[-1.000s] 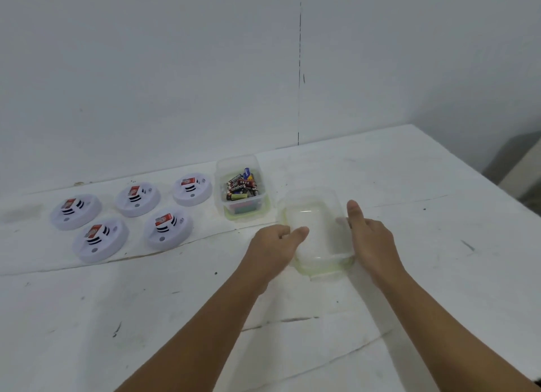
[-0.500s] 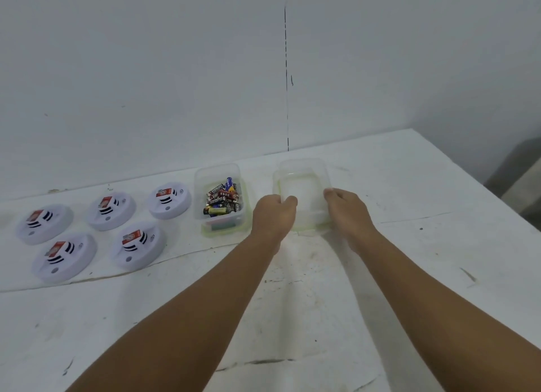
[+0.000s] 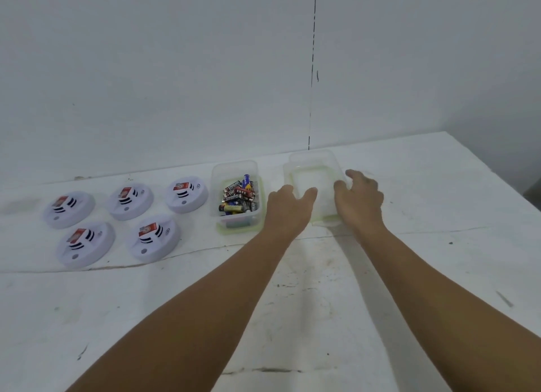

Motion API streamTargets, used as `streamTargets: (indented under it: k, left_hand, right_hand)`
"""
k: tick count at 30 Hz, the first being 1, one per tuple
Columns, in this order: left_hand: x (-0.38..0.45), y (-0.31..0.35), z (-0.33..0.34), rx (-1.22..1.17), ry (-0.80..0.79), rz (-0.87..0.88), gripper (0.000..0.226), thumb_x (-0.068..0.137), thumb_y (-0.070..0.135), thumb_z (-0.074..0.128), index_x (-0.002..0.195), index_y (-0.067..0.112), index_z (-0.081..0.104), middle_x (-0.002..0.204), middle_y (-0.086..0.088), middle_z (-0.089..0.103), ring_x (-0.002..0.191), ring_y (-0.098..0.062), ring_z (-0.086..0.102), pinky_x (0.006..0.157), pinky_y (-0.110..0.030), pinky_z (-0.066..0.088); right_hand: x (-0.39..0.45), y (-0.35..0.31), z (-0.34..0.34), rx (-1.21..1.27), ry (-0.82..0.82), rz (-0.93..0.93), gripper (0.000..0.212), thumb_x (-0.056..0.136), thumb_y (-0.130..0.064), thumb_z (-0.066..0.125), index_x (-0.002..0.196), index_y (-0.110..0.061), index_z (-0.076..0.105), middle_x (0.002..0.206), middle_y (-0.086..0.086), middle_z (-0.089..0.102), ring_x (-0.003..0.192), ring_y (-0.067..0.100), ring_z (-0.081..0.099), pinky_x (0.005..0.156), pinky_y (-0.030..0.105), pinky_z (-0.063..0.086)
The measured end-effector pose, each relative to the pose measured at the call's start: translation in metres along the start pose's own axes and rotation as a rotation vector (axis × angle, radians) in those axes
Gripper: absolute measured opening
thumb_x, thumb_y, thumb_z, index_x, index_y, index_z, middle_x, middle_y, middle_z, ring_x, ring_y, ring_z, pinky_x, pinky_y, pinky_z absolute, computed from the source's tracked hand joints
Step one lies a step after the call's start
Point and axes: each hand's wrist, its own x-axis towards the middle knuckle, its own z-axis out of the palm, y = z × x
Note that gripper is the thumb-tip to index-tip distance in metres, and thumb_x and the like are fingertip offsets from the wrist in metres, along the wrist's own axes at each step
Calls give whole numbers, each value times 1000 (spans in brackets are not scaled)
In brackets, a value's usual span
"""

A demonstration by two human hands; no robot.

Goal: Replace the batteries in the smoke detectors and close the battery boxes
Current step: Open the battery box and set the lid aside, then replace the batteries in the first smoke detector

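Head view. White bench (image 3: pixel 292 318) against a white wall (image 3: pixel 175 69), with a dark vertical seam on the wall at 12 o'clock.

Five white round smoke detectors, each with a red label on top, sit at 9–10 o'clock. Back row of three: (image 3: pixel 69 209), (image 3: pixel 131 198), (image 3: pixel 186 194). Front row of two: (image 3: pixel 85 244), (image 3: pixel 154 237). All lie flat on the bench, close together but not touching.

Clear battery box (image 3: pixel 236 169) just right of the back-right detector, lid off, holding loose mixed batteries (image 3: pixel 239 199) piled inside. It stands on what looks like a green-rimmed lid; can't tell for sure.

Second clear box (image 3: pixel 314 169) at about 1 o'clock, just right of the battery box and apart from it. Green-edged rim; looks empty inside. It is hazy, so I can't tell whether a lid is on it.

Left hand (image 3: pixel 285 208) is at the second box's left side, thumb laid over the near left rim, the other fingers curled down along the wall, gripping it.

Right hand (image 3: pixel 358 200) is at the box's right side, fingers curled over the right rim and wall, clamped on it.

Both forearms reach in from 6 o'clock. The bench surface is scuffed with dark marks near the arms.
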Motion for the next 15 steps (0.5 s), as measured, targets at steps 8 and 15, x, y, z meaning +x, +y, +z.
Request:
streamTargets:
  k: [8, 15]
  left_hand:
    - [-57, -20, -53, -96, 151, 305, 26, 103, 30, 58, 128, 22, 56, 119, 6, 64, 97, -10, 70, 86, -29, 54]
    - [-84, -101, -148, -13, 444, 290, 3, 101, 20, 62, 99, 22, 61, 86, 11, 66, 73, -3, 61, 64, -16, 46]
  right_hand:
    - [-77, -26, 42, 87, 273, -526, 20, 98, -21, 57, 117, -23, 59, 109, -4, 51, 99, 16, 47, 82, 27, 34]
    - [-147, -51, 98, 252, -146, -516, 10, 103, -16, 52, 104, -25, 57, 59, -7, 52, 53, 13, 48, 55, 37, 41]
